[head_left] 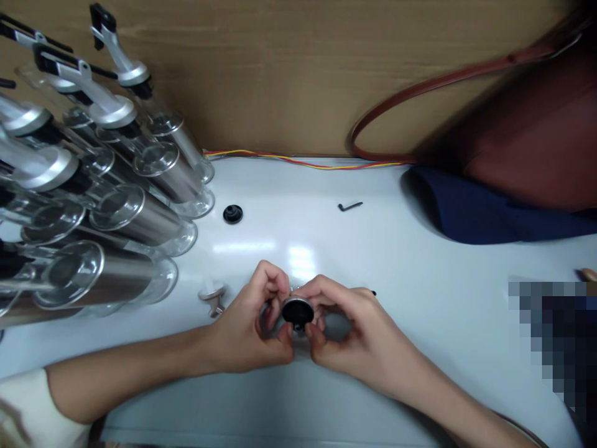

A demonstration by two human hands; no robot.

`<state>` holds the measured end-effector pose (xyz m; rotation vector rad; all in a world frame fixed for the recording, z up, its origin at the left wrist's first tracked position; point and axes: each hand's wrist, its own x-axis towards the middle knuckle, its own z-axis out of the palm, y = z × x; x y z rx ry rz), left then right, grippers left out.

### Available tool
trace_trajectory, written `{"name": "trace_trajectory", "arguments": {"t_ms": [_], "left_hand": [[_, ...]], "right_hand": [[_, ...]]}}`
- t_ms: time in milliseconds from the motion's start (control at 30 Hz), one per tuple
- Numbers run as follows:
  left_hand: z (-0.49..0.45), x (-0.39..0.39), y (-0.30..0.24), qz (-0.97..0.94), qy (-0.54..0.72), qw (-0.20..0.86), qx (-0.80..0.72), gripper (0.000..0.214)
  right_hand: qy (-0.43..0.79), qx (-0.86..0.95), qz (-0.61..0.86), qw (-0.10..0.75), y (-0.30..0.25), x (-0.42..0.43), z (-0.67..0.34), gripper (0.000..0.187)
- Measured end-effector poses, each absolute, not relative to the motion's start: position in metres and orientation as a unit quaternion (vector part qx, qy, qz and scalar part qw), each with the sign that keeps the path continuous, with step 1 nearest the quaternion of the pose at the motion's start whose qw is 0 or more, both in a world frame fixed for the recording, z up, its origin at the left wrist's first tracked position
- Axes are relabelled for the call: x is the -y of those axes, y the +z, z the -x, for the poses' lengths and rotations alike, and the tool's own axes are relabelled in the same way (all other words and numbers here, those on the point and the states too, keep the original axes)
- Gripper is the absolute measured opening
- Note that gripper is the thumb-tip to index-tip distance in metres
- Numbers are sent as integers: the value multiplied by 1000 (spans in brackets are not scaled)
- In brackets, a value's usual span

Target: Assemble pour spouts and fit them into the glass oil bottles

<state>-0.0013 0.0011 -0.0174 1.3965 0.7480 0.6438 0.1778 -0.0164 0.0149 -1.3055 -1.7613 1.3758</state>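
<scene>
Both my hands hold one bottle pourer cap (297, 309) between them, low over the table. Its round black underside with a silver rim is turned toward me. My left hand (249, 326) pinches it from the left, its thumb at the lower edge. My right hand (349, 326) grips the opposite side, also with thumb and fingers closed. Left of my left hand lies a silver pourer top (213, 295), partly covered by that hand. Farther back are a round black stopper (232, 214) and a small bent black piece (351, 206).
Several glass oil bottles (125, 274) with steel sleeves and pourers crowd the left side. Red and yellow wires (298, 160) run along the back below a cardboard wall (280, 81). On the right are a dark red bag (536, 137), a navy cloth item (494, 214) and a pixelated area.
</scene>
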Motion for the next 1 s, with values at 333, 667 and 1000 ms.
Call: {"name": "trace_trajectory", "arguments": {"t_ms": [333, 667, 1000], "left_hand": [[3, 0, -18, -592, 285, 676, -334, 39], [-2, -7, -14, -558, 363, 670, -328, 33], [-5, -11, -15, -509, 368, 684, -371, 27]], "right_hand": [[520, 659, 480, 254, 13, 18, -179, 23], [440, 655, 513, 337, 11, 18, -186, 27], [308, 754, 482, 322, 13, 10, -193, 17]]}}
